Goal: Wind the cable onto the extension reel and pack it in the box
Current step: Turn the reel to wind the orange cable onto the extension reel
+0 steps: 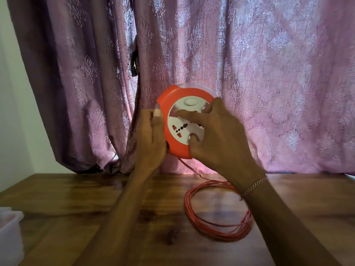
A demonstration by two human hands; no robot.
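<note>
A round orange extension reel [171, 104] with a white socket face is held upright above the wooden table [76, 198]. My left hand [150, 139] grips its left rim, thumb on the front edge. My right hand [215, 135] lies across the white face, fingers spread and pressed on the centre and lower right. An orange cable [217, 233] runs down from under the reel and lies in several loose loops on the table, below my right wrist.
A purple patterned curtain [249, 73] hangs right behind the reel, down to the table's back edge. A white plastic box [9, 233] stands at the table's front left corner, partly out of frame. A pale wall [11, 112] is at far left.
</note>
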